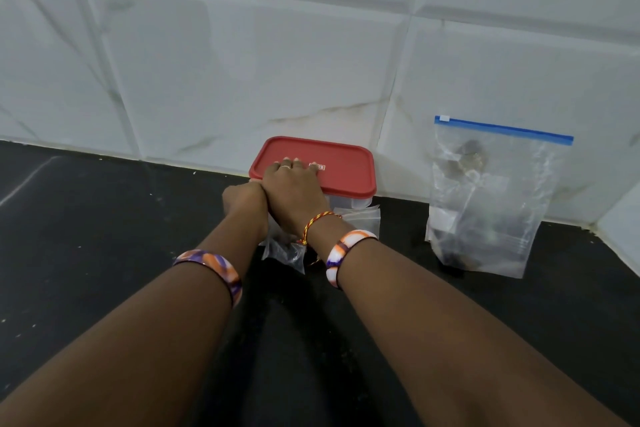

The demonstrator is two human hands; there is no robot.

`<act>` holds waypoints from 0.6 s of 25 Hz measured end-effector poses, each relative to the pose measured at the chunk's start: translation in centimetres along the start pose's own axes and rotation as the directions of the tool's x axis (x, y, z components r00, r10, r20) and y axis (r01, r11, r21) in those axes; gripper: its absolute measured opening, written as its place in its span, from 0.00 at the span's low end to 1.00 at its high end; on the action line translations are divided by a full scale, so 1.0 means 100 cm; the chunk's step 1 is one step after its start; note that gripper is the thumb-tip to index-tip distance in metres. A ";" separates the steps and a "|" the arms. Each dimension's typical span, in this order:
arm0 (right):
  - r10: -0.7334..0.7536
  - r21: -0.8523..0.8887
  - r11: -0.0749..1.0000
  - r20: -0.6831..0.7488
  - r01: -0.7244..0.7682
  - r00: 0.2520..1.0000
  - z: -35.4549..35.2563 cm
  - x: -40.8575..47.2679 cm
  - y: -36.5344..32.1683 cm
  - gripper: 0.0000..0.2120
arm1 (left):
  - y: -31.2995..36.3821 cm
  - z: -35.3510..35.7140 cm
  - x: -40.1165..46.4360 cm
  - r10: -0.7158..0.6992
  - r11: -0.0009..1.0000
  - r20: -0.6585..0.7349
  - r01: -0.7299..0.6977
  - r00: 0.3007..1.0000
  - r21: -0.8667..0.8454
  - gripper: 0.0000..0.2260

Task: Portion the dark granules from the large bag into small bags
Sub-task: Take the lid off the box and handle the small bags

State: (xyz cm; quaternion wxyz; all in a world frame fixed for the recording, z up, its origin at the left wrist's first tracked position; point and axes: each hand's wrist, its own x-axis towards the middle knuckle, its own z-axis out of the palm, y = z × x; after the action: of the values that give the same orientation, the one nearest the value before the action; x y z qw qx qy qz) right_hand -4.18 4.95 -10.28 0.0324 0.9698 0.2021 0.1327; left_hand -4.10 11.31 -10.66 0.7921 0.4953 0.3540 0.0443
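Dark granules (460, 255) sit at the bottom of the large bag (485, 198), a clear zip bag with a blue seal strip that stands upright against the white tiled wall (207, 62), well to the right of the red-lidded container (332, 170) on the black counter (86, 236). A few darker lumps also cling higher up inside the bag, whose long axis runs vertically and whose seal looks closed. Just in front of the container lie small bags (285, 251), crumpled clear plastic, one seemingly holding something dark, partly hidden under the wrists. Both hands are at the container, not at the large bag: the right hand (294, 184) lies palm down across the lid's near left part, fingers extended and spread flat on the red plastic, holding nothing. The left hand (242, 199) is tucked against the container's left near corner, its fingers hidden behind the right wrist, so whether it grips the tub or is merely braced there cannot be told. The forearms converge from the lower corners, wrists nearly touching, each wearing an orange-and-purple bangle (211, 269), the right wrist also a red-and-yellow thread (320, 220). The right hand is the nearer to the large bag, so a reach for it would likely go rightward along the wall from the container.
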 end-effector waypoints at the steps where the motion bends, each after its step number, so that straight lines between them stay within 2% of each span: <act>1: -0.031 0.041 0.999 -0.043 0.032 0.999 -0.003 0.001 0.003 0.20 | 0.001 0.001 0.005 0.001 1.000 0.020 -0.001 1.000 -0.008 0.13; 4: -0.062 0.234 0.965 -0.244 0.121 0.968 -0.014 0.009 0.015 0.14 | 0.000 0.000 0.010 0.039 0.994 0.010 -0.039 0.999 0.104 0.09; 7: -0.001 0.341 0.934 -0.295 0.106 0.955 -0.026 0.012 0.022 0.15 | -0.005 0.002 0.010 0.077 0.985 0.010 -0.078 0.997 0.156 0.17; 9: 0.132 0.422 0.906 -0.307 0.011 0.943 -0.039 0.018 0.029 0.20 | 0.000 0.005 0.003 0.051 0.989 -0.080 -0.039 0.996 0.142 0.18; 10: 0.206 0.471 0.882 -0.333 -0.027 0.920 -0.047 0.022 0.035 0.21 | -0.003 0.004 -0.003 0.195 0.855 -0.059 -0.140 0.979 0.499 0.17; 11: 0.266 0.516 0.855 -0.367 -0.043 0.891 -0.056 0.025 0.043 0.22 | -0.008 0.002 -0.004 0.316 0.621 0.056 -0.251 0.947 0.742 0.16; 12: 0.314 0.551 0.833 -0.395 -0.051 0.863 -0.065 0.027 0.053 0.21 | -0.008 0.002 -0.003 0.370 0.585 0.093 -0.310 0.924 0.749 0.16; 13: 0.362 0.579 0.812 -0.409 -0.068 0.838 -0.074 0.027 0.063 0.21 | -0.007 0.004 0.000 0.322 0.746 -0.016 -0.244 0.946 0.619 0.16; 14: 0.421 0.607 0.788 -0.409 -0.103 0.810 -0.082 0.026 0.075 0.21 | -0.005 0.006 0.004 0.241 0.873 -0.063 -0.188 0.968 0.449 0.17; 15: 0.487 0.641 0.755 -0.401 -0.142 0.776 -0.088 0.022 0.086 0.21 | -0.006 0.006 0.001 0.188 0.928 -0.087 -0.148 0.978 0.342 0.18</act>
State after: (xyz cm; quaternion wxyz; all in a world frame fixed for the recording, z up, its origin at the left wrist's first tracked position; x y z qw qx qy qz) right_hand -1.28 -1.99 -0.28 -0.3456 0.8731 0.0589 0.3387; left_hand -3.88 10.59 -11.05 0.6678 0.6471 0.3589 0.0805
